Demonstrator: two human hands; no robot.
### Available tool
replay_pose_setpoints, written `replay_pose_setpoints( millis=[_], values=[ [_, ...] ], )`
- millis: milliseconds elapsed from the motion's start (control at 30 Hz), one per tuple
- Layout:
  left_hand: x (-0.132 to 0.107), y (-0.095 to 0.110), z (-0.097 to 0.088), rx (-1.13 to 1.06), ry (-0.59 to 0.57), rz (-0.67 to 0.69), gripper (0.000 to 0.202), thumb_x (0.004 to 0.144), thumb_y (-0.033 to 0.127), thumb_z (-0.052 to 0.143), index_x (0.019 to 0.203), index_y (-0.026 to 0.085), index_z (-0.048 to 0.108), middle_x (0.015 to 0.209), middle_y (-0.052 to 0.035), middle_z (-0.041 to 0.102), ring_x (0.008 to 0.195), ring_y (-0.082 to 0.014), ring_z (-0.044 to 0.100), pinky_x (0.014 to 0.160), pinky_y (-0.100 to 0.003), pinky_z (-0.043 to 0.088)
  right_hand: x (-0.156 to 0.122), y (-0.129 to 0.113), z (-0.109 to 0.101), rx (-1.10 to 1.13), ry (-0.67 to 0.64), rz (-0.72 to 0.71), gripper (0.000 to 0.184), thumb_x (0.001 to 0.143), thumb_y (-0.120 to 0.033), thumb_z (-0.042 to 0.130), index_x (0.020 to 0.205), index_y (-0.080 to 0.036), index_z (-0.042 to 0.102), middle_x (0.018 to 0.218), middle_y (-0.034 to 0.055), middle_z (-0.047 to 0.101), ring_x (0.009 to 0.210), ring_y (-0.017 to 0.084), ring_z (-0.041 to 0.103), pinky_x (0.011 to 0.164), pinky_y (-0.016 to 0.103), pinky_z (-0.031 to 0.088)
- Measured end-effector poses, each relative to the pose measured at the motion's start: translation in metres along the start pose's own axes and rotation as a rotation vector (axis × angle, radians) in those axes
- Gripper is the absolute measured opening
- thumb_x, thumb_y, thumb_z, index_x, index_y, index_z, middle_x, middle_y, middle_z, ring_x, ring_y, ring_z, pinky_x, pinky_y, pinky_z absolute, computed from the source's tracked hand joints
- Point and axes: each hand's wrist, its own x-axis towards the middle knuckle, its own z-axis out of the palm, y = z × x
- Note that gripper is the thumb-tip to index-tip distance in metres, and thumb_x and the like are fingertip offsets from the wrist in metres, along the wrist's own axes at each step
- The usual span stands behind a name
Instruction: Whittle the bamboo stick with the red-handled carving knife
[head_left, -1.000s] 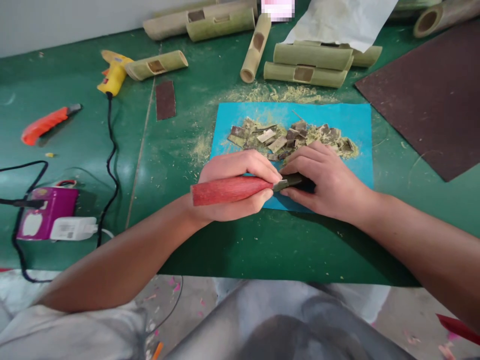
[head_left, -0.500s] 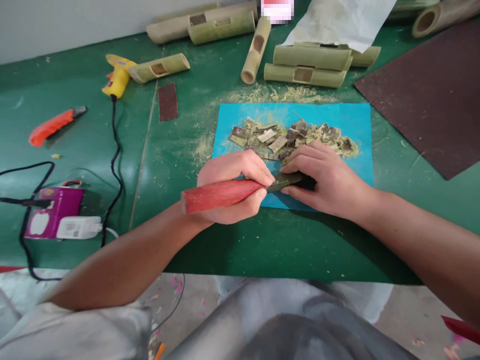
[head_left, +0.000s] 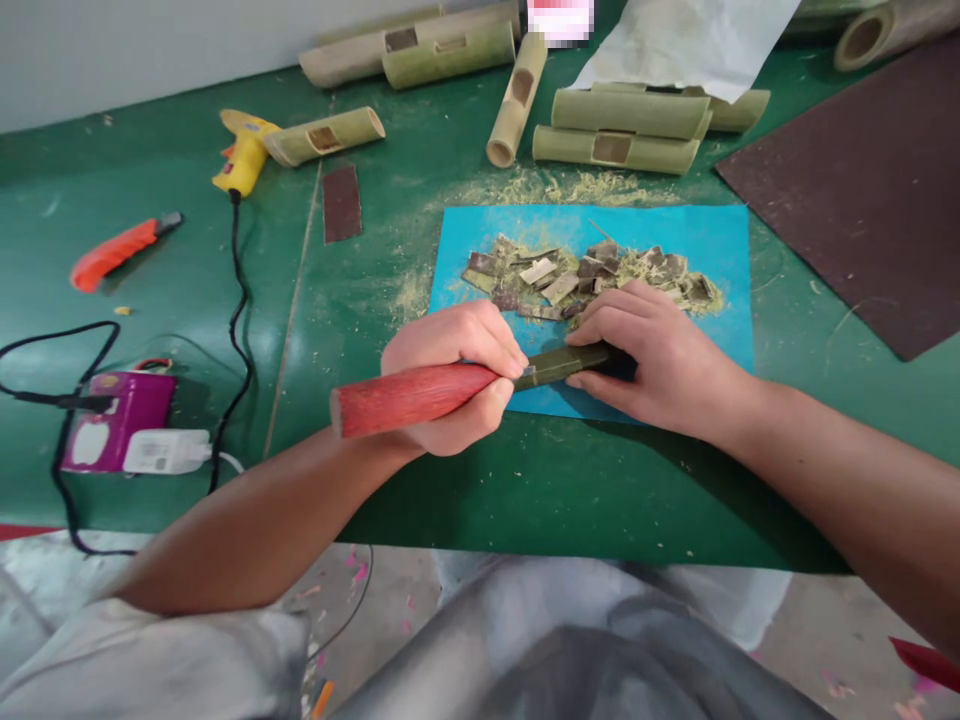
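Note:
My left hand (head_left: 450, 375) is wrapped round the red wooden handle (head_left: 405, 396) of a cutting tool; its blade is hidden at the fingers. My right hand (head_left: 660, 360) presses down on a narrow green bamboo strip (head_left: 561, 364), fingers closed over its far end. The strip lies on the near edge of a blue sheet (head_left: 712, 250). Just beyond my hands a heap of bamboo chips and shavings (head_left: 592, 280) covers the sheet.
Cut bamboo tubes (head_left: 615, 130) lie along the back of the green table (head_left: 525, 480). A yellow glue gun (head_left: 244, 155), an orange utility knife (head_left: 116, 250) and a purple box with a white charger (head_left: 127, 435) sit at left. A dark brown sheet (head_left: 862, 190) is at right.
My left hand has drawn the red-handled tool back to the left along the strip, baring more of the green bamboo. My right hand has stayed put.

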Motion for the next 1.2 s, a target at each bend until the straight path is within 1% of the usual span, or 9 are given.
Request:
replay_pose_setpoints(
  millis=[133, 233, 300, 467, 567, 667, 833, 1033, 1200],
  values=[
    [-0.004, -0.005, 0.001, -0.041, 0.035, 0.029, 0.015, 0.089, 0.033, 0.072, 0.076, 0.026, 0.069, 0.075, -0.0006, 0.076, 0.065, -0.0156, 0.073, 0.059, -0.03, 0.058, 0.001, -0.001, 0.0, 0.008, -0.006, 0.026, 0.009, 0.09, -0.03, 0.07, 0.095, -0.024, 0.065, 0.098, 0.0098, 0.072, 0.094, 0.029, 0.061, 0.086, 0.046, 0.047],
    [-0.007, -0.013, 0.001, -0.082, 0.105, -0.036, 0.025, 0.095, 0.048, 0.068, 0.083, 0.027, 0.071, 0.079, -0.0021, 0.077, 0.069, -0.0163, 0.073, 0.067, -0.033, 0.061, 0.002, -0.002, 0.0, 0.01, -0.007, 0.033, 0.008, 0.09, -0.03, 0.069, 0.094, -0.024, 0.064, 0.099, 0.0094, 0.073, 0.095, 0.029, 0.062, 0.087, 0.046, 0.047],
    [-0.006, -0.016, 0.0, -0.112, 0.08, -0.056, 0.035, 0.097, 0.058, 0.064, 0.09, 0.026, 0.074, 0.084, -0.005, 0.078, 0.075, -0.0182, 0.075, 0.073, -0.036, 0.063, 0.002, -0.002, 0.0, 0.008, -0.008, 0.027, 0.008, 0.091, -0.03, 0.069, 0.094, -0.024, 0.065, 0.099, 0.0096, 0.073, 0.095, 0.029, 0.062, 0.088, 0.045, 0.048],
    [0.003, -0.016, -0.002, -0.129, -0.044, 0.04, 0.054, 0.097, 0.072, 0.056, 0.098, 0.023, 0.078, 0.092, -0.0083, 0.08, 0.094, -0.023, 0.078, 0.089, -0.038, 0.063, 0.002, -0.002, 0.0, -0.009, 0.002, 0.005, 0.008, 0.092, -0.029, 0.069, 0.094, -0.022, 0.065, 0.097, 0.0104, 0.073, 0.092, 0.028, 0.062, 0.085, 0.044, 0.049],
    [0.006, -0.012, -0.003, -0.133, -0.111, 0.058, 0.051, 0.097, 0.068, 0.06, 0.103, 0.02, 0.077, 0.093, -0.0091, 0.081, 0.098, -0.0237, 0.079, 0.091, -0.037, 0.064, 0.002, -0.001, 0.0, -0.007, 0.014, -0.01, 0.009, 0.093, -0.029, 0.069, 0.094, -0.021, 0.066, 0.097, 0.0103, 0.073, 0.09, 0.027, 0.062, 0.083, 0.043, 0.049],
    [0.005, -0.008, -0.004, -0.139, -0.157, 0.027, 0.044, 0.095, 0.061, 0.069, 0.109, 0.019, 0.075, 0.102, -0.0111, 0.082, 0.097, -0.0229, 0.08, 0.087, -0.034, 0.065, 0.002, -0.001, 0.0, -0.001, 0.014, -0.024, 0.008, 0.093, -0.028, 0.068, 0.095, -0.021, 0.067, 0.096, 0.0103, 0.074, 0.089, 0.027, 0.062, 0.084, 0.043, 0.048],
    [0.005, -0.006, -0.006, -0.096, -0.207, 0.02, 0.034, 0.099, 0.053, 0.067, 0.108, 0.021, 0.074, 0.104, -0.0112, 0.083, 0.098, -0.0226, 0.08, 0.088, -0.034, 0.066, 0.002, -0.001, 0.0, -0.003, 0.018, -0.026, 0.007, 0.092, -0.027, 0.069, 0.097, -0.021, 0.068, 0.095, 0.0092, 0.073, 0.089, 0.026, 0.062, 0.084, 0.042, 0.048],
    [0.006, -0.004, -0.005, -0.058, -0.215, 0.083, 0.024, 0.101, 0.041, 0.065, 0.107, 0.02, 0.073, 0.102, -0.0104, 0.082, 0.099, -0.0218, 0.08, 0.09, -0.033, 0.066, 0.002, -0.001, 0.0, 0.002, 0.019, -0.034, 0.009, 0.093, -0.027, 0.069, 0.098, -0.019, 0.069, 0.095, 0.0103, 0.073, 0.09, 0.026, 0.062, 0.083, 0.042, 0.048],
    [0.005, -0.002, -0.005, -0.041, -0.22, 0.088, 0.022, 0.101, 0.039, 0.063, 0.107, 0.02, 0.073, 0.1, -0.0098, 0.082, 0.099, -0.0216, 0.08, 0.091, -0.033, 0.067, 0.002, 0.0, 0.0, 0.011, 0.012, -0.03, 0.009, 0.092, -0.026, 0.07, 0.098, -0.019, 0.07, 0.095, 0.0104, 0.073, 0.09, 0.027, 0.063, 0.085, 0.043, 0.049]
  ],
)
